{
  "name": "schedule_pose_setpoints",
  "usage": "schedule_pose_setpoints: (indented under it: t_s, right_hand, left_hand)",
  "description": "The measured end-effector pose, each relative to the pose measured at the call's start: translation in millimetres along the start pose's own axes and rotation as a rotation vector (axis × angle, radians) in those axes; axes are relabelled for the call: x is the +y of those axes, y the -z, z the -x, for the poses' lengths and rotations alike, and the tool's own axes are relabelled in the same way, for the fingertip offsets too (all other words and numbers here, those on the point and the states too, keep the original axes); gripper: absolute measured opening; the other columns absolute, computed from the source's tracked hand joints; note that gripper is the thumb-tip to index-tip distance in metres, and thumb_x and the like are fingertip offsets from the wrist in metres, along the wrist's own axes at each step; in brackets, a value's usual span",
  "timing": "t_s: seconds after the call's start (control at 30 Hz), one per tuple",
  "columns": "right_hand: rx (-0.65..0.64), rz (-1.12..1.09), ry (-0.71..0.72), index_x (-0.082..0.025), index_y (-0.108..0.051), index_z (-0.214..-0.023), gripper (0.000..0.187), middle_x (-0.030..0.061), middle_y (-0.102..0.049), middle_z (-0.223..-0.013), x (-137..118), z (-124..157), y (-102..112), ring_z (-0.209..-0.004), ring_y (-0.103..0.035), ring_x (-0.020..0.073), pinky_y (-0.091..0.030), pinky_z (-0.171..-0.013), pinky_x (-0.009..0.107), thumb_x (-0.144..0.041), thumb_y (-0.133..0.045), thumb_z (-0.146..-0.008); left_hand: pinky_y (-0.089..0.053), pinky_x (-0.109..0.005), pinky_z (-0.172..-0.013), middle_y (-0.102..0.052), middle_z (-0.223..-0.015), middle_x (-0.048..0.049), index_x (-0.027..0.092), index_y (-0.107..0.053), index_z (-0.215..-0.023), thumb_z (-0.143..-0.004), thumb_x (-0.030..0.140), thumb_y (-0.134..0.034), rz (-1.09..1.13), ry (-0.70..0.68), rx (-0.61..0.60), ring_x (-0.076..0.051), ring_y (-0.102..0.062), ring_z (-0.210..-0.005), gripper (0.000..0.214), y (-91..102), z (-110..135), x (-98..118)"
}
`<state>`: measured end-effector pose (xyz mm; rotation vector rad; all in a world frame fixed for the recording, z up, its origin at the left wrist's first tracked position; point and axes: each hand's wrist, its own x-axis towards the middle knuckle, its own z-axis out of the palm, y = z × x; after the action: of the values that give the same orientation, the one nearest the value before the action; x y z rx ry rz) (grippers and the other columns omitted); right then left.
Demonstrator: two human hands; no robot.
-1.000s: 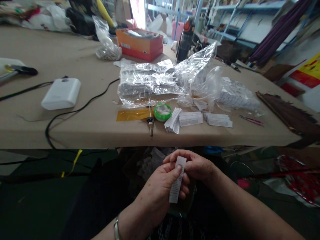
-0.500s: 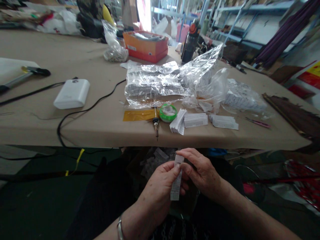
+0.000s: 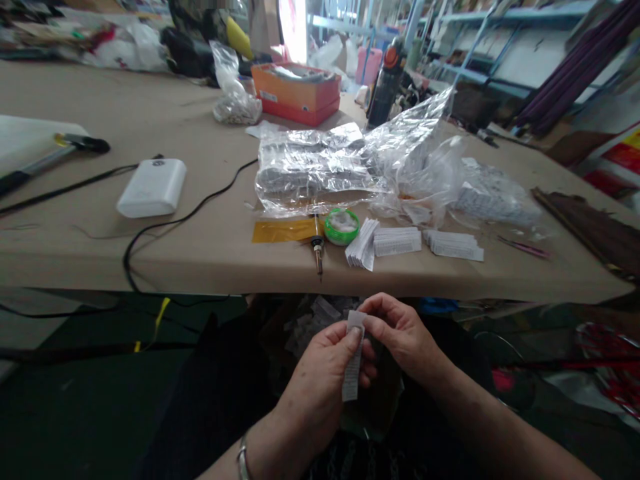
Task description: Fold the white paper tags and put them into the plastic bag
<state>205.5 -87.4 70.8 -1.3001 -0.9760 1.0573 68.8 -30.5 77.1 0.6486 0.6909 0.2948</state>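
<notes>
My left hand point(image 3: 323, 373) holds a narrow white printed label point(image 3: 351, 381) upright, the thumb pressed over its upper part. At the label's top right edge my right hand point(image 3: 407, 337) pinches with thumb and forefinger. Both hands are over my lap, just below the table's front edge. Beyond them on the table, stacks of similar printed labels point(image 3: 397, 241) lie next to a round green tin point(image 3: 342, 227) with whitish stuff inside. Left of the tin, a soldering iron-like tool point(image 3: 317, 252) points its tip toward me.
Crumpled clear plastic bags point(image 3: 320, 160) cover the table's middle. A white power bank point(image 3: 153, 189) and a black cable point(image 3: 200, 200) lie left. Pink tweezers point(image 3: 524, 247) are at right. Behind stand an orange box point(image 3: 297, 93) and a dark bottle point(image 3: 386, 87). Translucent scraps point(image 3: 313, 320) sit below the edge.
My right fingers have drawn in from a looser, stretched pose to a pinch at the label's top edge. The left hand keeps its hold. The view has shifted slightly.
</notes>
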Motion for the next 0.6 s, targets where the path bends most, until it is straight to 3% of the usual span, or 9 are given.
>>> schedule_pose_setpoints:
  t_s: [0.13,0.37,0.47,0.6]
  right_hand:
    - [-0.003,-0.095,-0.114,-0.014,-0.060,-0.085,0.023,-0.0011,-0.055,-0.062,0,-5,-5,-0.050,-0.048,0.0106,-0.042,-0.048,0.018,-0.036,-0.066,-0.087]
    - [0.010,-0.076,-0.074,-0.014,-0.064,-0.083,0.021,0.0022,-0.060,-0.080,1,-6,-5,-0.068,-0.053,0.0108,-0.045,-0.063,0.016,-0.033,-0.071,-0.086]
    - [-0.091,-0.307,-0.137,-0.017,-0.065,-0.104,0.023,0.0046,-0.062,-0.098,6,-7,-1,-0.083,-0.058,0.0128,-0.047,-0.074,0.017,-0.030,-0.073,-0.086]
    - [-0.383,-0.539,-0.268,-0.015,-0.065,-0.115,0.037,0.0087,-0.063,-0.101,14,-13,4,-0.079,-0.061,0.0147,-0.050,-0.071,0.019,-0.025,-0.072,-0.081]
  left_hand:
    - [-0.042,-0.018,-0.051,-0.058,-0.071,-0.0025,0.011,-0.059,-0.083,-0.083,0.039,-0.063,-0.026,-0.014,-0.002,-0.008,-0.052,-0.055,0.028,1.1,0,0]
    - [-0.041,-0.020,-0.053,-0.058,-0.067,-0.0031,0.012,-0.057,-0.082,-0.083,0.041,-0.062,-0.083,0.037,-0.014,-0.010,-0.053,-0.054,0.030,6.9,2,3]
    - [-0.040,-0.020,-0.053,-0.056,-0.063,-0.0025,0.013,-0.057,-0.078,-0.085,0.041,-0.059,-0.036,0.048,-0.082,-0.010,-0.052,-0.053,0.029,7.7,5,5]
    - [-0.039,-0.020,-0.053,-0.056,-0.061,-0.0029,0.013,-0.056,-0.072,-0.086,0.041,-0.058,-0.028,0.061,-0.175,-0.010,-0.053,-0.054,0.032,8.5,7,4]
